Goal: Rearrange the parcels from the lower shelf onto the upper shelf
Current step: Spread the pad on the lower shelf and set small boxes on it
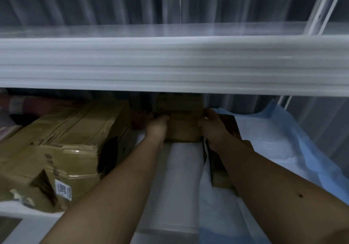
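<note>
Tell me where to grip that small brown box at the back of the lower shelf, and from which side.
Grip the small brown box by its two side faces, coming straight in from the front. The left hand and right hand already flank it that way. The upper shelf hangs low over it, so a top grip looks blocked.

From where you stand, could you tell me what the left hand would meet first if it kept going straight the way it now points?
The left hand already grips the left side of the small cardboard box on the lower shelf. Pushed straight on, it would probably slide along that box toward the dark back of the shelf; depth there is unclear.
</note>
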